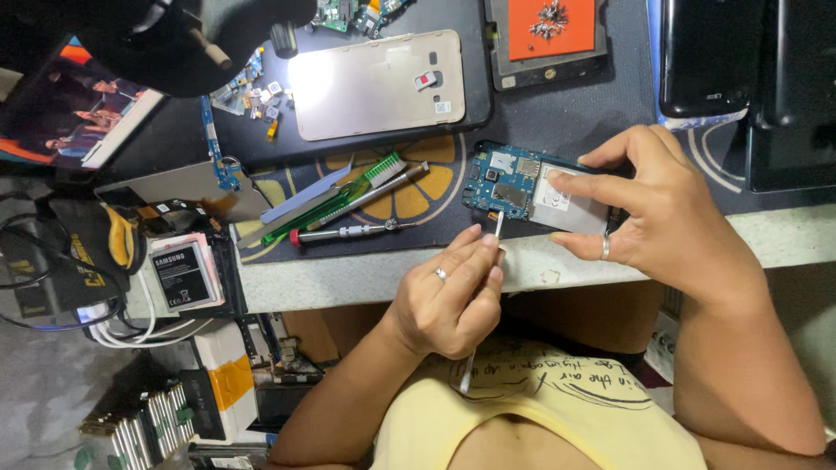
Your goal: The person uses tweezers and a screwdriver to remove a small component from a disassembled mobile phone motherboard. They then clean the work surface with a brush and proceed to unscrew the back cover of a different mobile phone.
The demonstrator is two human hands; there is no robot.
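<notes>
opened phone: [535,193] right of centre in the frame, lying on the dark work mat at the bench's near edge; back cover off, blue circuit board showing at its left end, pale battery at its right end.
long axis: runs left to right across the frame, roughly parallel with the bench edge.
left hand: [448,292] centre of the frame, just below the phone; closed in a pen-style pinch on a thin white tool, ring on one finger.
thin white tool: [497,228] slim and pale, slanting up and slightly right out of the fist; its upper tip touches or nearly touches the lower edge of the circuit board; the tail end shows below the hand against the yellow shirt.
right hand: [657,209] right of the phone, clasping its right end; fingertips over the far edge, thumb at the near edge beside the battery, ring on one finger.
bearing: phone lies just above the left hand and directly left of the right hand; right hand touches it, left hand reaches it only through the tool.
nearby, left of the phone: green brush [335,196], red-capped screwdriver [344,232], both lying across the mat.
upper centre: pale phone back cover [374,84], flat on the mat.
lower left: loose battery [181,277] on the cluttered bench end.
</notes>
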